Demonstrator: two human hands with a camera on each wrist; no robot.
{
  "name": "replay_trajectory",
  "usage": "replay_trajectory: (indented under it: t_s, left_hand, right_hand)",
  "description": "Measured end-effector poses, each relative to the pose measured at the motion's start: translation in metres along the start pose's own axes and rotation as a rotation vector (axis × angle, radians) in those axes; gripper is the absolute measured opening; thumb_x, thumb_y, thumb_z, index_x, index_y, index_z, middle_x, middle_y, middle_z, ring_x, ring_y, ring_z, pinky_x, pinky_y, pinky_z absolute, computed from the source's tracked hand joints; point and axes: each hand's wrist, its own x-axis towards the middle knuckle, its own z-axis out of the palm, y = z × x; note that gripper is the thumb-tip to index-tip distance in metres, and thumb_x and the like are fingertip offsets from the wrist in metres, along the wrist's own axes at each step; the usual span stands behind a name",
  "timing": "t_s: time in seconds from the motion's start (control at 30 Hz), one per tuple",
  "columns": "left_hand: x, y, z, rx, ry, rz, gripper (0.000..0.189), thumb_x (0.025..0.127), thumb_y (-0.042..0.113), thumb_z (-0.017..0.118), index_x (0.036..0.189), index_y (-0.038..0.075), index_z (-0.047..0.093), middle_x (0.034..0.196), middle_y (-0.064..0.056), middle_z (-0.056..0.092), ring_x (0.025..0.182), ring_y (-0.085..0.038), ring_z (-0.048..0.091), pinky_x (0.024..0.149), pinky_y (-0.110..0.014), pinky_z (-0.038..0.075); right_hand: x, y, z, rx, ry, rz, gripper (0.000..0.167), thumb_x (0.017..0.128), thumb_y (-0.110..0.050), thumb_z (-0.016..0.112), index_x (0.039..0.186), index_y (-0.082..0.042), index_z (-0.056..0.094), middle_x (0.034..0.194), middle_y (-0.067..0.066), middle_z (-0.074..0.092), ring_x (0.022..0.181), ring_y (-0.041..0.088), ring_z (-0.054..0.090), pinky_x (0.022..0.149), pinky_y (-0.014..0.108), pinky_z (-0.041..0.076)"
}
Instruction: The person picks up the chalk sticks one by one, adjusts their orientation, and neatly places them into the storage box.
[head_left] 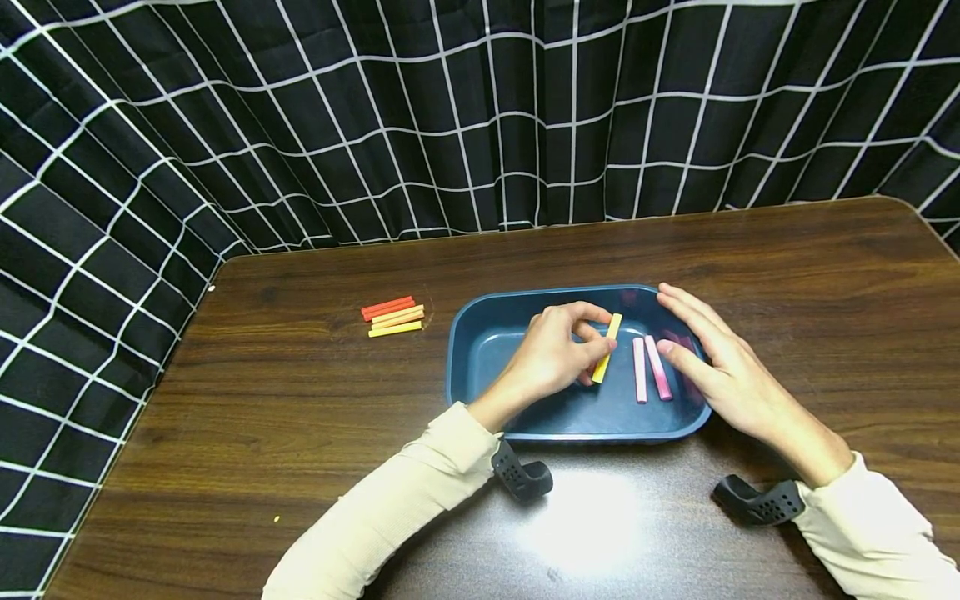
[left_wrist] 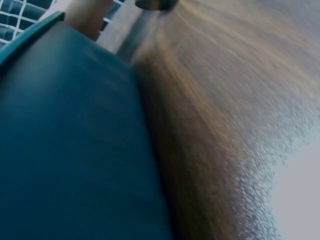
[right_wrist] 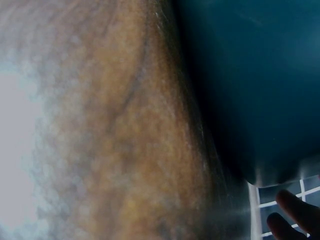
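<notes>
Between its thumb and fingers my left hand [head_left: 553, 348] pinches a yellow chalk stick [head_left: 607, 348], held inside a blue rectangular bin [head_left: 480, 425]. Two more sticks, a pale pink one [head_left: 640, 371] and a darker pink one [head_left: 658, 368], lie side by side on the bin's floor. My right hand [head_left: 720, 371] rests at the bin's right end, fingers extended over the rim and thumb reaching inside. In the left wrist view the bin's outer wall [left_wrist: 75, 135] fills the left side. Fingertips [right_wrist: 295, 212] of the right hand show low in the right wrist view.
Left of the bin, a small group of sticks lies on the brown wooden table [head_left: 300, 417]: red ones [head_left: 387, 307], orange ones [head_left: 398, 317] and a yellow one [head_left: 395, 329]. A black curtain with white grid lines [head_left: 450, 125] hangs behind the table.
</notes>
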Motion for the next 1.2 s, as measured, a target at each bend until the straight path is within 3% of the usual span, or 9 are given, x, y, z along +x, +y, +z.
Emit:
replay_trajectory:
  t_s: [0.2, 0.5, 0.67, 0.87, 1.0, 1.1, 1.2]
  left_hand:
    - [0.001, -0.0023, 0.0027, 0.062, -0.011, 0.003, 0.032, 0.093, 0.011, 0.068, 0.124, 0.005, 0.063, 0.081, -0.005, 0.073, 0.05, -0.014, 0.063, 0.048, -0.019, 0.051]
    - [0.0004, -0.005, 0.007, -0.086, -0.068, -0.098, 0.032, 0.093, 0.006, 0.067, 0.123, 0.003, 0.058, 0.076, -0.007, 0.07, 0.046, -0.012, 0.058, 0.05, -0.029, 0.057]
    - [0.0013, -0.0047, 0.008, -0.137, -0.07, -0.117, 0.032, 0.092, 0.005, 0.067, 0.122, 0.003, 0.054, 0.074, -0.006, 0.068, 0.045, -0.014, 0.058, 0.049, -0.031, 0.057]
    - [0.002, -0.0052, 0.0086, -0.172, -0.085, -0.124, 0.035, 0.093, 0.004, 0.066, 0.125, 0.001, 0.051, 0.082, -0.013, 0.069, 0.049, -0.014, 0.059, 0.051, -0.031, 0.058]
    - [0.0014, -0.0055, 0.0082, -0.171, -0.092, -0.112, 0.035, 0.093, 0.002, 0.065, 0.125, 0.0, 0.052, 0.083, -0.016, 0.069, 0.05, -0.015, 0.059, 0.051, -0.03, 0.058]
    - [0.0014, -0.0056, 0.008, -0.164, -0.095, -0.109, 0.034, 0.093, 0.002, 0.065, 0.124, 0.001, 0.053, 0.083, -0.015, 0.07, 0.051, -0.014, 0.059, 0.052, -0.03, 0.058]
    - [0.0017, -0.0055, 0.0081, -0.16, -0.1, -0.098, 0.031, 0.092, 0.002, 0.065, 0.122, 0.0, 0.055, 0.083, -0.016, 0.07, 0.051, -0.014, 0.059, 0.052, -0.03, 0.058]
  right_hand:
    - [-0.0001, -0.0005, -0.0007, -0.002, -0.004, 0.009, 0.06, 0.1, -0.02, 0.055, 0.155, -0.014, 0.032, 0.163, 0.015, 0.025, 0.147, 0.047, 0.024, 0.112, 0.073, 0.017]
    - [-0.0008, 0.0006, 0.0001, -0.002, -0.012, 0.015, 0.06, 0.1, -0.021, 0.055, 0.155, -0.013, 0.032, 0.163, 0.016, 0.025, 0.146, 0.049, 0.023, 0.11, 0.075, 0.018]
    - [-0.0003, 0.0007, -0.0006, -0.005, -0.005, 0.017, 0.06, 0.1, -0.02, 0.055, 0.154, -0.011, 0.033, 0.162, 0.015, 0.026, 0.146, 0.047, 0.024, 0.111, 0.073, 0.018]
    - [0.0002, 0.0008, -0.0007, -0.019, 0.005, 0.02, 0.058, 0.099, -0.018, 0.056, 0.153, -0.009, 0.035, 0.162, 0.015, 0.027, 0.147, 0.045, 0.026, 0.117, 0.064, 0.018]
    - [0.0, 0.0002, -0.0004, -0.01, 0.003, 0.009, 0.058, 0.1, -0.019, 0.055, 0.154, -0.01, 0.034, 0.162, 0.015, 0.026, 0.147, 0.045, 0.024, 0.115, 0.067, 0.018]
    - [-0.0007, -0.0002, -0.0003, -0.01, 0.001, 0.009, 0.059, 0.101, -0.02, 0.054, 0.155, -0.013, 0.033, 0.163, 0.012, 0.025, 0.151, 0.034, 0.022, 0.117, 0.065, 0.017]
    - [-0.0015, 0.0004, 0.0001, -0.027, 0.009, -0.003, 0.058, 0.101, -0.02, 0.054, 0.155, -0.015, 0.033, 0.163, 0.011, 0.026, 0.151, 0.012, 0.021, 0.122, 0.041, 0.018]
